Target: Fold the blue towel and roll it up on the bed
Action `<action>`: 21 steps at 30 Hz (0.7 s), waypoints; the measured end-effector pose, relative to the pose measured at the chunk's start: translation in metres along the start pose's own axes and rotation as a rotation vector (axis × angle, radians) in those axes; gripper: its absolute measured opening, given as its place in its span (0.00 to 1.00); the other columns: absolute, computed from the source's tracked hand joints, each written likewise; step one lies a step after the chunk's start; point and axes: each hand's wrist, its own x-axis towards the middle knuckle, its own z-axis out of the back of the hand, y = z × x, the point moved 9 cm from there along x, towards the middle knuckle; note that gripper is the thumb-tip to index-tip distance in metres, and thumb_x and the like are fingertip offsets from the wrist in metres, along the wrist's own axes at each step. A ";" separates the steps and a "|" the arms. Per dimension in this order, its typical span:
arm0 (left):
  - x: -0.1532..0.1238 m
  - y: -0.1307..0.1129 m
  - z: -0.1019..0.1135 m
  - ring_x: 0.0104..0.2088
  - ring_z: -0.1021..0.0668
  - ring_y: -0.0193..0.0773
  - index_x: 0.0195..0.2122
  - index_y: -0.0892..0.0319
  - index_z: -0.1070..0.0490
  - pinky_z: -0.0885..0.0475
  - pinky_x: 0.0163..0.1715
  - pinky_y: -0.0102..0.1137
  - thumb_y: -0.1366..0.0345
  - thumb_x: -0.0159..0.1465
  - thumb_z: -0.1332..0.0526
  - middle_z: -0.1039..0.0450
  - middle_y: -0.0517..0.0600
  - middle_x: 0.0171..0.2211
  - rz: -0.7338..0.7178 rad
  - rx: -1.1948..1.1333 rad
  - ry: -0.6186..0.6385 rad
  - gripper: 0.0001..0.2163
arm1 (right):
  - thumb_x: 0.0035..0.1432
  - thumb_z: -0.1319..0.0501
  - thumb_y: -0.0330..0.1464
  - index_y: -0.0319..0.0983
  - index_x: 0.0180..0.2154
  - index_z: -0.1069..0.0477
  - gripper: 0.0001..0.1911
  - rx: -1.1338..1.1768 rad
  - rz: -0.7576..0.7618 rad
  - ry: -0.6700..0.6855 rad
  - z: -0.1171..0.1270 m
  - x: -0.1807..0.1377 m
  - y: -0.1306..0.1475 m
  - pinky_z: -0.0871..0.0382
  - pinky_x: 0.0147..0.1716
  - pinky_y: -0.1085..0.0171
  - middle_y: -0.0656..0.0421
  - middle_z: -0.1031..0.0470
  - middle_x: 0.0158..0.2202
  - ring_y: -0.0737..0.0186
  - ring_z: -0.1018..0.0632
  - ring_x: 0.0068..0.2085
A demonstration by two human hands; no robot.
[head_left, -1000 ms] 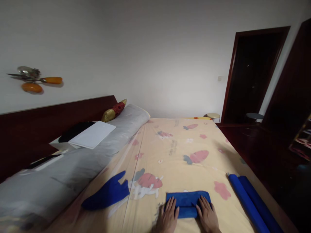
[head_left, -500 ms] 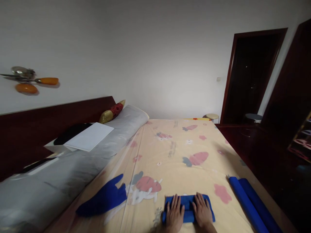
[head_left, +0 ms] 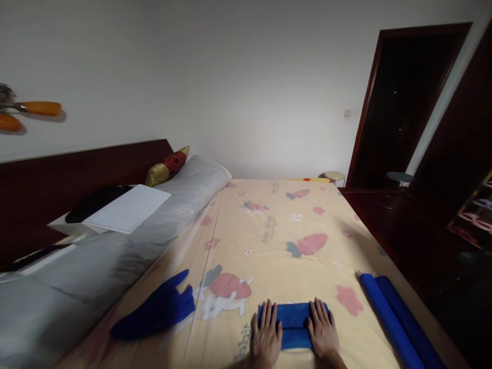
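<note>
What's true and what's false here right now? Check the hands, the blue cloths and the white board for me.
The left hand and right hand both lie flat on the folded blue cloth. True.
The two blue rolls lie left of the hands. False: they lie to the right, near the bed's edge.
A loose blue cloth lies on the sheet, to the left. True.
The white board lies on the floor. False: it sits up by the headboard.

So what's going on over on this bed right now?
A person presses a small folded blue cloth flat on the carrot-print sheet, left hand on its left end, right hand on its right. A loose blue cloth lies to the left; two blue rolls sit by the right edge.
</note>
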 end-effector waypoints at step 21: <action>-0.088 0.024 0.010 0.56 0.27 0.37 0.60 0.43 0.38 0.35 0.51 0.35 0.74 0.57 0.50 0.30 0.39 0.58 -0.080 -0.010 -0.028 0.30 | 0.55 0.51 0.30 0.48 0.63 0.45 0.33 0.097 0.098 0.009 0.009 -0.095 -0.029 0.41 0.56 0.51 0.57 0.41 0.65 0.53 0.36 0.63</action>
